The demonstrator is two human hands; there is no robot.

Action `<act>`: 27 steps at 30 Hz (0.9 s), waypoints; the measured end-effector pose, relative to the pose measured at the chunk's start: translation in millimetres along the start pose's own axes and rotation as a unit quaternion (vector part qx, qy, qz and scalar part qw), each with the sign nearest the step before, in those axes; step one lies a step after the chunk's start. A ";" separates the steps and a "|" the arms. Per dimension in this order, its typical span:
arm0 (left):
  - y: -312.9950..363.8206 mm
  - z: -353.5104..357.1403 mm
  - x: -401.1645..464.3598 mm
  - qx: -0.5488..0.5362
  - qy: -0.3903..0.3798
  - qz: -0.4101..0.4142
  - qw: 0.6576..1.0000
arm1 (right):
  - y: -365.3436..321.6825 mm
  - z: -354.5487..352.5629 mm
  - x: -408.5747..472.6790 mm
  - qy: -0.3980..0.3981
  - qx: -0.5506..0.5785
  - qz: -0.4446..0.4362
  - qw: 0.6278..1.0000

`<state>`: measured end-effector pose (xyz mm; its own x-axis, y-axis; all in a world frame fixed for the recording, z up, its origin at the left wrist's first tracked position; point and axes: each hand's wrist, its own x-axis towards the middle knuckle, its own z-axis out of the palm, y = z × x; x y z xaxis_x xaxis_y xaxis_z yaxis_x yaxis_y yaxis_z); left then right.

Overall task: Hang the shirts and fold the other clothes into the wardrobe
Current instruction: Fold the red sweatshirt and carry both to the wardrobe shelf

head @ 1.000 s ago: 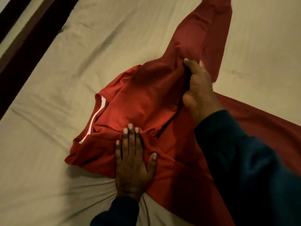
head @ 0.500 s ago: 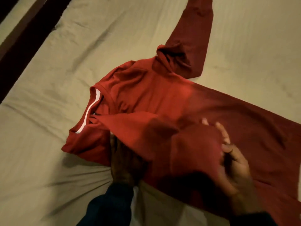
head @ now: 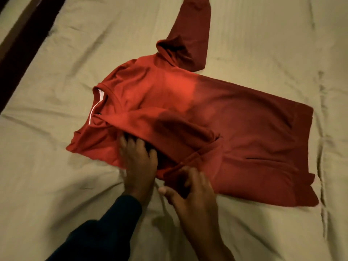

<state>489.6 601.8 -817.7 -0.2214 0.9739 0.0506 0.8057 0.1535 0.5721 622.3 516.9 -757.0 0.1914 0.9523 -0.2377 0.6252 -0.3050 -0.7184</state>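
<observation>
A red long-sleeved shirt [head: 235, 117] lies spread on the bed, collar with a white inner strip to the left, hem to the right. The far sleeve [head: 190, 34] stretches up toward the top edge. The near sleeve [head: 169, 127] is folded across the body. My left hand [head: 140, 164] lies flat on the shirt's near shoulder, fingertips tucked under the folded sleeve. My right hand [head: 190, 193] grips the cuff end of that sleeve at the shirt's near edge.
A beige bedsheet [head: 56, 185] with creases covers the mattress all around the shirt. A dark wooden bed frame [head: 20, 53] runs diagonally along the upper left. My dark sleeves enter from the bottom.
My right hand has pulled the near sleeve across the shirt's body and brought its cuff down to the near edge. My left hand stayed on the near shoulder.
</observation>
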 end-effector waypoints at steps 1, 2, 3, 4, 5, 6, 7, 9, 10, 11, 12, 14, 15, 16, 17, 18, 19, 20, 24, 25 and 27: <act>7.4 -0.5 -5.5 -0.068 0.002 -0.034 0.997 | 3.7 10.4 -6.3 0.001 -0.095 -0.018 0.995; 15.5 -1.2 -9.3 -0.166 0.004 -0.089 0.982 | 7.9 18.3 -9.3 0.013 -0.157 -0.022 0.987; 27.3 -4.3 -10.7 -0.285 0.003 -0.167 0.944 | 12.5 23.4 -9.4 0.029 -0.190 -0.011 0.981; 38.5 -8.5 -12.0 -0.404 -0.011 -0.244 0.882 | 15.0 25.6 -9.3 0.052 -0.209 0.001 0.976; 46.2 -11.2 -10.9 -0.503 -0.021 -0.307 0.808 | 16.1 26.4 -8.0 0.072 -0.223 0.007 0.972; 49.2 -13.5 -9.6 -0.566 -0.032 -0.347 0.747 | 18.4 27.3 -8.5 0.087 -0.228 0.002 0.970; 48.4 -15.1 -6.8 -0.600 -0.048 -0.363 0.711 | 19.0 27.7 -9.4 0.102 -0.220 -0.015 0.970; 45.5 -18.6 -1.6 -0.619 -0.088 -0.357 0.694 | 17.8 22.7 -11.7 0.137 -0.130 -0.026 0.982; 43.9 -19.0 -0.3 -0.613 -0.106 -0.352 0.699 | 17.5 14.9 -12.0 0.152 -0.044 -0.006 0.987; 42.8 -17.9 -0.1 -0.607 -0.117 -0.346 0.706 | 16.3 3.1 -10.9 0.159 0.056 0.032 0.985; 41.7 -16.8 -1.0 -0.608 -0.119 -0.343 0.706 | 18.5 -12.1 -7.7 0.157 0.172 0.079 0.969; 44.4 -16.5 -4.8 -0.629 -0.108 -0.350 0.686 | 29.8 -53.6 -0.2 0.163 0.405 0.164 0.884; 47.6 -16.2 -8.0 -0.645 -0.105 -0.357 0.668 | 40.2 -75.4 3.3 0.168 0.486 0.194 0.835; 51.8 -15.6 -12.0 -0.656 -0.109 -0.366 0.651 | 52.4 -94.2 5.6 0.160 0.531 0.212 0.805; 56.7 -13.9 -16.7 -0.662 -0.118 -0.372 0.640 | 63.4 -107.5 5.7 0.145 0.543 0.229 0.794; 60.8 -11.2 -22.2 -0.660 -0.130 -0.373 0.639 | 69.9 -114.2 3.0 0.120 0.527 0.245 0.805; 65.7 -6.5 -27.7 -0.652 -0.140 -0.372 0.645 | 72.3 -116.8 -1.4 0.088 0.498 0.244 0.828; 68.9 -2.9 -31.7 -0.644 -0.145 -0.370 0.654 | 71.3 -112.4 -7.8 0.055 0.447 0.235 0.861; 72.6 4.2 -36.8 -0.638 -0.163 -0.362 0.660 | 59.7 -63.0 -32.6 0.006 0.237 0.134 0.962; 73.2 4.9 -37.1 -0.638 -0.175 -0.359 0.659 | 59.2 -51.9 -34.2 0.019 0.197 0.126 0.972; 74.8 6.7 -39.8 -0.627 -0.199 -0.359 0.662 | 58.2 -41.1 -27.0 0.065 0.174 0.152 0.971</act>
<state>562.4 575.7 -782.4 0.0623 0.7305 -0.6801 -0.5736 0.5839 0.5746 684.6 473.8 -765.5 0.4348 0.8042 -0.4053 0.2356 -0.5359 -0.8107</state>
